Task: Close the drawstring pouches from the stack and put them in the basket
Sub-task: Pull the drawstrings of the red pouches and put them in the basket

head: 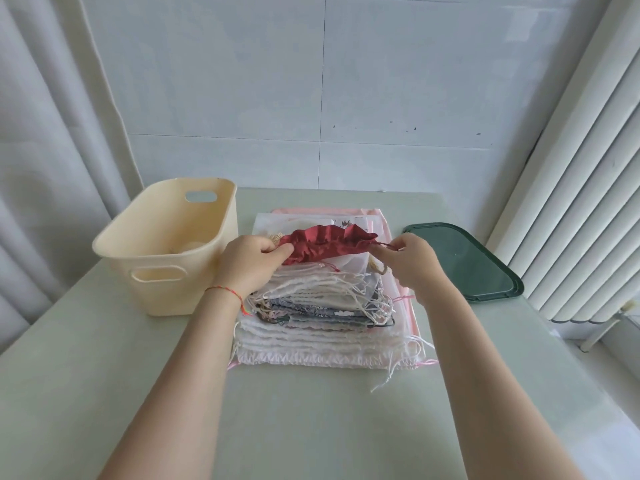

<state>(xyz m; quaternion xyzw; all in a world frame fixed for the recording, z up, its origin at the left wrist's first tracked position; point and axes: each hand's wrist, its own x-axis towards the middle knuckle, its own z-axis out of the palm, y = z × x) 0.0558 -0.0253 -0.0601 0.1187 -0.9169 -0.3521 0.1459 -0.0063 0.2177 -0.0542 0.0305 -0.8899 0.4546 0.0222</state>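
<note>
The left hand pinches the gathered left end of a dark red drawstring pouch, while the right hand pinches the pouch's thin red cord at its right end, fingers curled around it. The pouch is held stretched between both hands just above the stack of pouches, which lies in the middle of the pale green desk. A cream basket stands just left of the stack, and a dark green lid lies to its right.

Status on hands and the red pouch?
Left hand grips red pouch. Right hand pinches its drawstring. Basket path unobstructed.
</note>
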